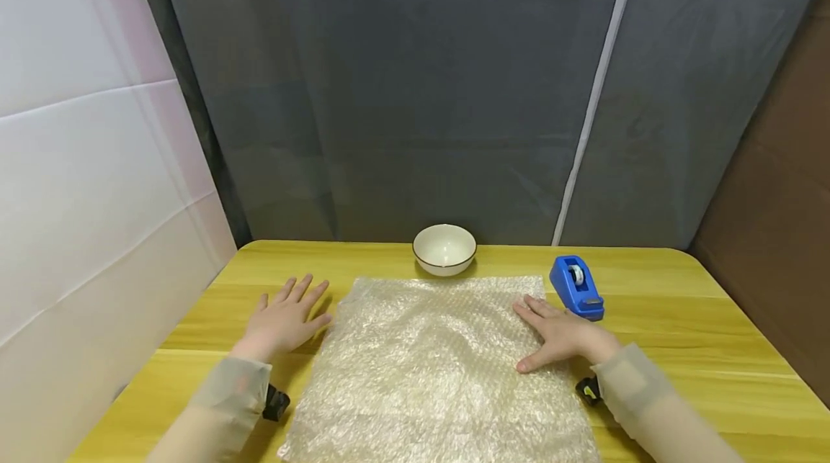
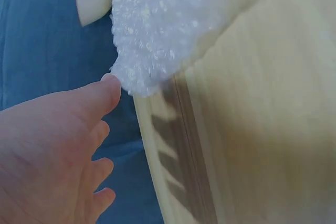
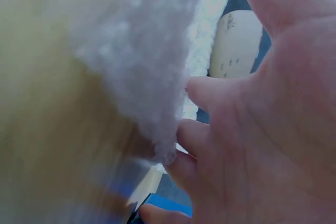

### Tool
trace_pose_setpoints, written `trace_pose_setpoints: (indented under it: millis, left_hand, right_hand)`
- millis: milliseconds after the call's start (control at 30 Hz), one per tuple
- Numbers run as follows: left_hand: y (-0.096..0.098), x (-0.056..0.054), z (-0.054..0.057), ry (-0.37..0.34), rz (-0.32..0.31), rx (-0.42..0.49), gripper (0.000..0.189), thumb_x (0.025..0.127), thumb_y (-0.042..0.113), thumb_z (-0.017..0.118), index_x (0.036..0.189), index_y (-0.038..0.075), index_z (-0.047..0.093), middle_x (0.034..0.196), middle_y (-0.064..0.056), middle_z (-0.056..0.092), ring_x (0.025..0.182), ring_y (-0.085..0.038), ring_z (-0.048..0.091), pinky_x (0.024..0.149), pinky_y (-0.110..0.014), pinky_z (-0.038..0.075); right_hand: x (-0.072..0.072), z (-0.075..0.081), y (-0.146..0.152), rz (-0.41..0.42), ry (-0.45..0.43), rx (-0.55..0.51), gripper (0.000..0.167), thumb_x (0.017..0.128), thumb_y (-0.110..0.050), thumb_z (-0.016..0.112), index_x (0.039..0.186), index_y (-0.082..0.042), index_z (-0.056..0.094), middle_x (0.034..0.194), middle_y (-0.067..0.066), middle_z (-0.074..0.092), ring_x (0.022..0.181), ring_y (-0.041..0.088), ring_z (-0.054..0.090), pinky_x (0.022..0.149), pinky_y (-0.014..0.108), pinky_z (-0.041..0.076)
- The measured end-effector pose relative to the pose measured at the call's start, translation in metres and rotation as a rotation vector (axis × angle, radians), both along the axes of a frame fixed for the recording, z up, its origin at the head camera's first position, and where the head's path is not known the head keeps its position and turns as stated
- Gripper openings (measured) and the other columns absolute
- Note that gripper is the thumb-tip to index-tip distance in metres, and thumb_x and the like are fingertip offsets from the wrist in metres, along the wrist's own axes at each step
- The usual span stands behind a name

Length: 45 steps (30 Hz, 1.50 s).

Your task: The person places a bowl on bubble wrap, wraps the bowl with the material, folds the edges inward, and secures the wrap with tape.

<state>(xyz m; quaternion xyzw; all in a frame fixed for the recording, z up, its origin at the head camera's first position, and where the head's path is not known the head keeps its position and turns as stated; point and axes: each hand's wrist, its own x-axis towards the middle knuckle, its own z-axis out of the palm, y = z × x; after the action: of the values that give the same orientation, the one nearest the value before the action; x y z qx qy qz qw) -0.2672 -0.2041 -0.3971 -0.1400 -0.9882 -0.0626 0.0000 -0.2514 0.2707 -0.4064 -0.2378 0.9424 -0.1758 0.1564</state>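
A sheet of clear bubble wrap [image 1: 434, 369] lies spread over the table in front of me. My left hand [image 1: 285, 317] is just off its left edge, fingers spread, thumb pointing toward the sheet. In the left wrist view the thumb of the left hand [image 2: 50, 145] overlaps a corner of the bubble wrap [image 2: 152, 35]. My right hand [image 1: 563, 333] is over the sheet's right edge with fingers extended. In the right wrist view the fingertips of the right hand [image 3: 268, 124] are right at the edge of the bubble wrap [image 3: 152, 61].
A white bowl with a dark rim [image 1: 444, 250] stands behind the sheet. A blue tape dispenser [image 1: 577, 289] with a roll of tape sits beyond my right hand. The wooden table [image 1: 687, 348] backs onto a dark grey curtain [image 1: 415, 88]; a white panel [image 1: 97, 139] rises at left.
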Motion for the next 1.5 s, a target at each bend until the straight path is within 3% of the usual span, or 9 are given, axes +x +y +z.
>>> trace_pose_setpoints:
  millis: [267, 500, 667, 767, 900, 1033, 1167, 1333, 1500]
  left_hand:
    - [0.025, -0.017, 0.003, 0.014, -0.057, 0.004, 0.068, 0.098, 0.050, 0.047, 0.153, 0.016, 0.029, 0.158, -0.018, 0.020, 0.142, -0.044, 0.015, 0.107, -0.071, 0.010]
    - [0.058, -0.037, 0.020, 0.003, -0.111, 0.055, 0.068, 0.097, 0.050, 0.048, 0.154, 0.019, 0.027, 0.159, -0.014, 0.016, 0.144, -0.041, 0.013, 0.111, -0.064, 0.014]
    - [0.086, -0.062, 0.033, -0.001, -0.161, 0.135, 0.071, 0.096, 0.055, 0.046, 0.154, 0.018, 0.026, 0.159, -0.015, 0.017, 0.143, -0.043, 0.016, 0.111, -0.062, 0.018]
    - [0.099, -0.078, 0.036, -0.070, -0.187, 0.261, 0.072, 0.097, 0.055, 0.045, 0.155, 0.018, 0.023, 0.159, -0.017, 0.015, 0.143, -0.042, 0.015, 0.111, -0.063, 0.018]
    - [0.109, -0.093, 0.034, -0.252, -0.183, 0.533, 0.070, 0.100, 0.048, 0.043, 0.156, 0.015, 0.015, 0.160, -0.017, 0.009, 0.145, -0.039, 0.008, 0.112, -0.062, 0.014]
    - [0.114, -0.103, 0.028, -0.427, -0.124, 0.817, 0.072, 0.101, 0.048, 0.041, 0.157, 0.014, 0.010, 0.162, -0.010, 0.006, 0.146, -0.034, 0.007, 0.114, -0.058, 0.014]
    - [0.120, -0.110, 0.022, -0.541, -0.047, 1.034, 0.075, 0.100, 0.051, 0.041, 0.156, 0.014, 0.009, 0.161, -0.008, 0.010, 0.142, -0.036, 0.020, 0.110, -0.057, 0.027]
    - [0.131, -0.116, 0.017, -0.585, 0.026, 1.102, 0.073, 0.100, 0.050, 0.042, 0.156, 0.014, 0.011, 0.158, -0.012, 0.018, 0.124, -0.042, 0.046, 0.097, -0.052, 0.043]
    - [0.141, -0.120, 0.006, -0.627, 0.031, 1.136, 0.072, 0.101, 0.048, 0.040, 0.155, 0.010, 0.011, 0.154, -0.019, 0.023, 0.100, -0.036, 0.058, 0.081, -0.042, 0.054]
  right_hand:
    - [0.003, 0.002, 0.005, 0.011, -0.032, -0.003, 0.120, 0.066, -0.056, 0.082, 0.153, -0.003, 0.020, 0.157, 0.026, 0.008, 0.142, 0.048, 0.010, 0.105, 0.072, 0.014]
    - [0.002, -0.003, 0.005, 0.020, -0.034, -0.021, 0.120, 0.065, -0.055, 0.083, 0.153, -0.003, 0.021, 0.157, 0.026, 0.009, 0.142, 0.048, 0.011, 0.107, 0.069, 0.016]
    - [0.003, -0.007, 0.009, 0.002, -0.037, -0.040, 0.120, 0.065, -0.054, 0.084, 0.153, -0.003, 0.021, 0.157, 0.026, 0.009, 0.142, 0.048, 0.010, 0.107, 0.068, 0.017]
    - [0.002, -0.009, 0.011, -0.009, -0.044, -0.055, 0.120, 0.064, -0.052, 0.085, 0.153, -0.003, 0.021, 0.157, 0.027, 0.008, 0.141, 0.049, 0.009, 0.107, 0.068, 0.018]
    - [0.000, -0.009, 0.012, -0.001, -0.046, -0.060, 0.120, 0.065, -0.053, 0.084, 0.153, -0.003, 0.020, 0.157, 0.027, 0.008, 0.142, 0.048, 0.009, 0.107, 0.068, 0.018]
    - [-0.001, -0.010, 0.009, 0.002, -0.038, -0.052, 0.120, 0.065, -0.054, 0.084, 0.154, -0.004, 0.021, 0.158, 0.025, 0.009, 0.142, 0.047, 0.010, 0.108, 0.067, 0.018]
    - [-0.003, -0.009, 0.008, -0.001, -0.032, -0.044, 0.121, 0.064, -0.055, 0.084, 0.154, -0.005, 0.020, 0.158, 0.024, 0.008, 0.142, 0.046, 0.010, 0.109, 0.066, 0.017]
    - [-0.005, -0.008, 0.008, 0.000, -0.027, -0.036, 0.120, 0.065, -0.055, 0.083, 0.154, -0.005, 0.020, 0.158, 0.024, 0.008, 0.143, 0.045, 0.010, 0.109, 0.065, 0.018]
    - [-0.003, -0.010, 0.005, -0.019, -0.018, -0.031, 0.120, 0.064, -0.055, 0.084, 0.154, -0.007, 0.022, 0.158, 0.023, 0.010, 0.143, 0.044, 0.012, 0.109, 0.064, 0.019]
